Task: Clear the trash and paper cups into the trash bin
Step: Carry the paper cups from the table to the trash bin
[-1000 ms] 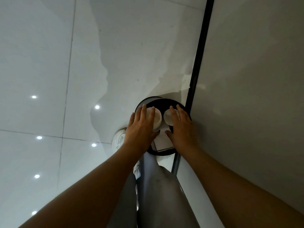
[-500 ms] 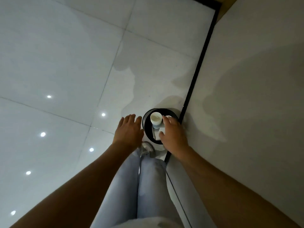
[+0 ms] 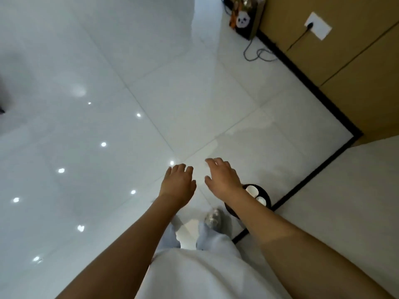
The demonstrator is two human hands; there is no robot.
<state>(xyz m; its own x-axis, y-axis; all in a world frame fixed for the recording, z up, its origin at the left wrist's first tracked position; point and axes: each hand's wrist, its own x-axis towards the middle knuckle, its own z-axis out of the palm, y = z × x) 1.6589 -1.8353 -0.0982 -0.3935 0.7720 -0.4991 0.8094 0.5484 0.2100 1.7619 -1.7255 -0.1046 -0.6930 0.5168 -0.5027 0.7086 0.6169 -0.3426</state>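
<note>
Cups [image 3: 257, 194] lie in bin [image 3: 267, 196] by wall corner; left hand [image 3: 178, 183], right hand [image 3: 223, 176] empty, fingers loose, likely drop done.

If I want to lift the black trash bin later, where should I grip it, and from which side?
Probably grip the trash bin by its round open rim, coming from above on the floor side: a wall stands close behind it, and two paper cups lie inside, so fingers should stay at the edge.

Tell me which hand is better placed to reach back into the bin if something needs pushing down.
Probably the right hand: its wrist is right over the bin holding the cups. The left hand hangs farther away, over bare floor.
</note>
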